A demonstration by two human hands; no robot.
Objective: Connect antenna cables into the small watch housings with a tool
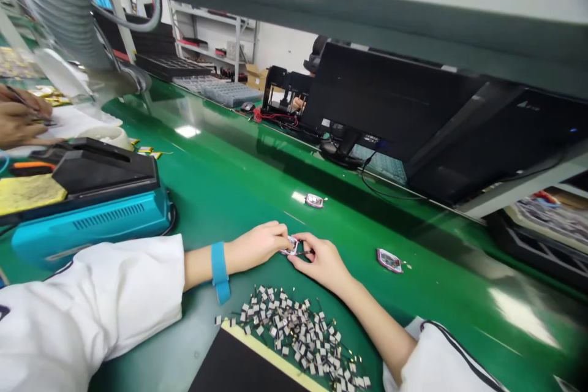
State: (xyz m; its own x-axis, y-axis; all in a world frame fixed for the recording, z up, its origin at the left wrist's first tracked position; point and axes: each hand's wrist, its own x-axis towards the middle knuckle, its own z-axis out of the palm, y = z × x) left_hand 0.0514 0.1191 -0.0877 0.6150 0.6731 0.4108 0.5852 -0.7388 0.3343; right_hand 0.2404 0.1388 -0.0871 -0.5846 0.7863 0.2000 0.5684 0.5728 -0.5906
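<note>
Both hands meet over the green bench around a small pink-rimmed electronic module (290,246). My left hand (260,246), with a blue band on its wrist, has its fingers closed on the module's left side. On the other side my right hand (321,260) pinches at the module's edge, where a short dark piece shows between thumb and fingers; its kind is hard to make out. Fingers cover much of the module. Just below the hands lies a loose pile of small grey square parts with short dark leads (294,324).
Two similar pink-rimmed modules lie apart, one farther back (315,200) and one to the right (389,260). A teal and black soldering station (101,214) stands left. A co-worker's hand (21,116) is beyond it. A monitor (381,92) stands behind; a black sheet (243,364) lies in front.
</note>
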